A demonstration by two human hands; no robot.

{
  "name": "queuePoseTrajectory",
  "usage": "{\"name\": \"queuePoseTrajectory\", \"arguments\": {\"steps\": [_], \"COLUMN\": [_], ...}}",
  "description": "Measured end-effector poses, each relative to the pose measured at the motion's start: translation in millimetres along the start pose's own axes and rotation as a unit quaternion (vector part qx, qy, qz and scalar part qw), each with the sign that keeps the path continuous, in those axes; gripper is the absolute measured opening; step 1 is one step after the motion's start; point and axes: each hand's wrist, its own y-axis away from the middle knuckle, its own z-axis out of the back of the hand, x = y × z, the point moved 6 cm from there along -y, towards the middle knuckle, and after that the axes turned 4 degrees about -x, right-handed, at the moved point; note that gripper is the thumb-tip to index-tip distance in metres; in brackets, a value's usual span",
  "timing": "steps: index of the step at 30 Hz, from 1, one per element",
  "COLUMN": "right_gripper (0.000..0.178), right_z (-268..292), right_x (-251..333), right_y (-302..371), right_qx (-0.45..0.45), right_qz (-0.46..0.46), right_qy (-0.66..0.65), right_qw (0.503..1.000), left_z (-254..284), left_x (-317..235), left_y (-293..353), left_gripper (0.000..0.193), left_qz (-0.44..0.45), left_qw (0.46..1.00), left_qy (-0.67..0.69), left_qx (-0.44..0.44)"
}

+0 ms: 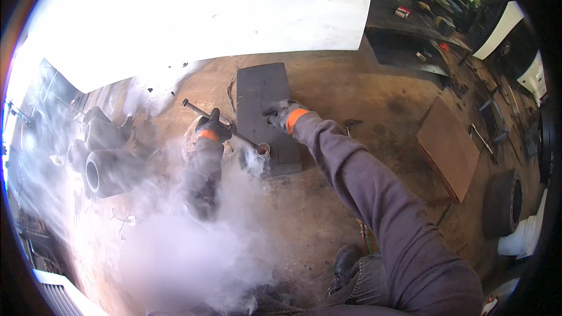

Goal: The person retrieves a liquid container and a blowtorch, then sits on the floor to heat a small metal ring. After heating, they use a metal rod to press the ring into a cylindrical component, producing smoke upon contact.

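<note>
My left hand [215, 126], in a dark glove with an orange cuff, is closed around a long dark metal rod [241, 138]. The rod slants from a flanged upper-left end to a round, rusty-looking end over the dark block, where smoke hangs. That long dark rectangular block [261, 85] lies on the brown floor in front of me. Above the block's right side is my right hand [282, 113], gloved too, with its fingers loosely bent and apart; nothing shows in it. A rough pale lump, partly hidden, sits beneath my left hand.
White smoke [193, 263] veils the lower left and my left forearm. Thick dark cylinders [108, 172] lie at left. A large white panel [234, 11] stands beyond the block. On the right are a brown sheet [448, 149], a tyre-like ring [502, 203] and a white bucket [518, 237].
</note>
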Motion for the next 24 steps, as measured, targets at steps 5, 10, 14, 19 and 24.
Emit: {"name": "queuePoseTrajectory", "arguments": {"steps": [5, 10, 14, 19, 24], "right_gripper": [0.038, 0.044, 0.045, 0.042, 0.039], "right_z": [9, 18, -1, -15, -19], "right_x": [5, 7, -42, -61, -58], "right_y": [11, 22, -10, -21, -33], "right_qx": [0.004, 0.013, 0.011, 0.024, 0.015], "right_qz": [-0.013, -0.011, -0.046, -0.034, 0.009], "right_qy": [0.062, 0.165, 0.180, 0.192, 0.215], "right_qw": [0.998, 0.986, 0.982, 0.980, 0.977], "left_z": [-11, -9, -15, -7, -8], "left_x": [9, 17, -17, -49, -65], "left_y": [-12, -13, 9, 39, 50], "left_gripper": [0.059, 0.070, 0.067, 0.056, 0.069], "left_qz": [-0.116, 0.052, -0.184, -0.161, -0.098], "left_qw": [0.953, 0.995, 0.889, 0.893, 0.909], "left_qy": [-0.271, -0.040, -0.418, -0.420, -0.398], "left_qx": [0.070, 0.069, 0.043, 0.034, 0.079]}}
